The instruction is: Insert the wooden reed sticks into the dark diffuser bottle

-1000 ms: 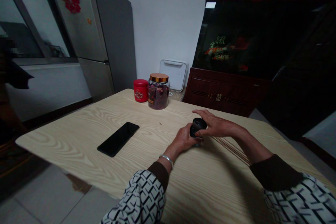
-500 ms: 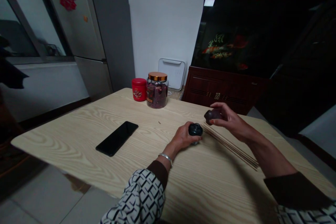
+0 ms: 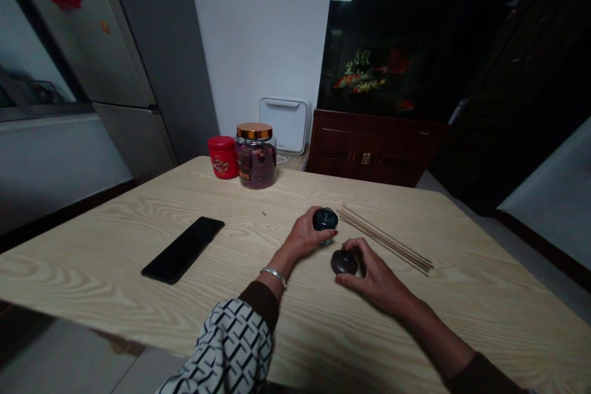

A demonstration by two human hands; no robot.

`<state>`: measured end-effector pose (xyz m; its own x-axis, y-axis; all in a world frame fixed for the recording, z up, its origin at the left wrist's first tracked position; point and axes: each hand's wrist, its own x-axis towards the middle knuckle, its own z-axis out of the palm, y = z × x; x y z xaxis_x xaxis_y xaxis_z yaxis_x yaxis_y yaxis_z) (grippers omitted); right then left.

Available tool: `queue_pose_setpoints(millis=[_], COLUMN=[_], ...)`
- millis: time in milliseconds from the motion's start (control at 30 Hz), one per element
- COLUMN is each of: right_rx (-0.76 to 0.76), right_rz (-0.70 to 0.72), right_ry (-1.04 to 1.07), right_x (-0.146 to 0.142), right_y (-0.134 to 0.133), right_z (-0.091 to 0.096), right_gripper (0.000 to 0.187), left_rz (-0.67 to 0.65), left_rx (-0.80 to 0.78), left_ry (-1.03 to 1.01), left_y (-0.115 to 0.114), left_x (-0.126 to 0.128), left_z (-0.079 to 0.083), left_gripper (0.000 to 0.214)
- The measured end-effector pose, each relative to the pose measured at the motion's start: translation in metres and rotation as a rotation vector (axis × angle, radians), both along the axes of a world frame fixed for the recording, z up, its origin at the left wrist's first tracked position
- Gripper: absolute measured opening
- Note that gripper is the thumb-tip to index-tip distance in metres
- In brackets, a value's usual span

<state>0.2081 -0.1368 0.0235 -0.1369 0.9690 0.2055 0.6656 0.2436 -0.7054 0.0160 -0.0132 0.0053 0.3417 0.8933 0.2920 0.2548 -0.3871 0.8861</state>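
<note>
Dark glossy round container (image 3: 325,218), small, upright in the left hand (image 3: 303,236), close above a pale wood table (image 3: 92,240). Left fingers (image 3: 314,226) clenched around its lower part, grasping it. Contact between its base and the tabletop: cannot tell.

Dark domed piece (image 3: 344,262), on the table just beside the container, not touching it. Right hand (image 3: 379,278) cupped around it, right fingers (image 3: 344,279) curved against its near side. Firm grasp or light contact: cannot tell.

Step in hand, as judged: two dark pieces handled separately, one per hand. Lifting the domed piece would call for the right fingers closing under its edge.

Also on the table: thin wooden sticks (image 3: 383,239), lying side by side, right of both hands; black phone (image 3: 182,250), left of the left hand; red tin (image 3: 223,157) and glass jar (image 3: 256,163) of dried petals with a copper lid, at the far edge. Silver bangle (image 3: 274,276) on the left wrist.
</note>
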Motion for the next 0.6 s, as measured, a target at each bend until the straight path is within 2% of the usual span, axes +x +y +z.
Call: queue_pose_setpoints(millis=[100,167,233,367,600], right_rx=[0.07,0.086,0.062,0.012,-0.026], right_rz=[-0.129,-0.223,-0.243,-0.25,-0.259], right_ry=[-0.057,-0.251,-0.469,-0.682,-0.741], right_x=[0.028,0.048,0.061,0.063,0.059], right_y=[0.018,0.03,0.039,0.045,0.05], right_z=[0.012,0.018,0.02,0.014,0.005], right_gripper=[0.026,0.019,0.017,0.019,0.023], left_rz=[0.0,-0.004,-0.004,-0.009,0.0], left_rx=[0.009,0.016,0.015,-0.003,0.014], left_ry=[0.01,0.009,0.01,0.019,0.027], left_y=[0.0,0.0,-0.001,0.0,0.0], left_x=[0.0,0.0,0.0,0.0,0.0], left_z=[0.0,0.001,0.001,0.001,0.001], left_gripper=[0.067,0.066,0.065,0.067,0.066])
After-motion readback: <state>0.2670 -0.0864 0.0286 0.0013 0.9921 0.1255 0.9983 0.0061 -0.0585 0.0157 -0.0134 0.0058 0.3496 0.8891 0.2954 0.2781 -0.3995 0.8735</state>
